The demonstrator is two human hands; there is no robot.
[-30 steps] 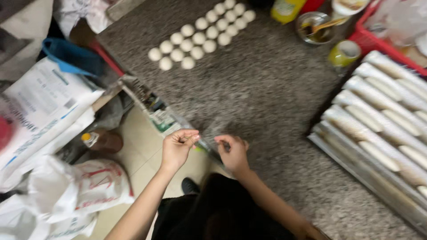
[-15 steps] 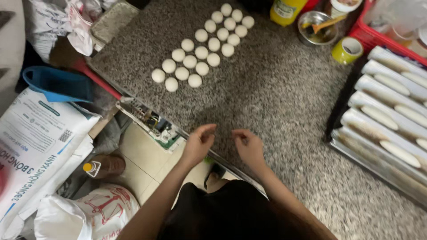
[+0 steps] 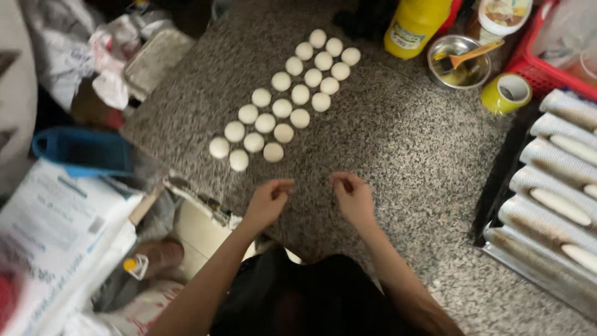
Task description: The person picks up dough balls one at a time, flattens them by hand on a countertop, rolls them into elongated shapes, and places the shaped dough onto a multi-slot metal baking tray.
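Note:
Both my hands hover low over a speckled granite counter [image 3: 404, 155], near its front edge. My left hand [image 3: 267, 202] has its fingers curled in, thumb against fingertips, and nothing shows in it. My right hand [image 3: 353, 198] is curled the same way, a hand's width to the right. Beyond them lie several round white dough balls [image 3: 283, 109] in three diagonal rows running up to the right. The nearest ball [image 3: 273, 152] is a short way past my left hand.
A ridged baking tray [image 3: 553, 193] with long dough pieces fills the right side. At the back stand a yellow bottle [image 3: 413, 25], a steel bowl [image 3: 461, 62] with a brush, a yellow tape roll [image 3: 505, 93] and a red basket [image 3: 547, 56]. Flour sacks [image 3: 56, 236] and a blue dustpan [image 3: 84, 149] lie left, below the counter.
My hands have moved from the counter's edge forward onto the granite, toward the dough balls. The view has shifted, so the counter sits more centred.

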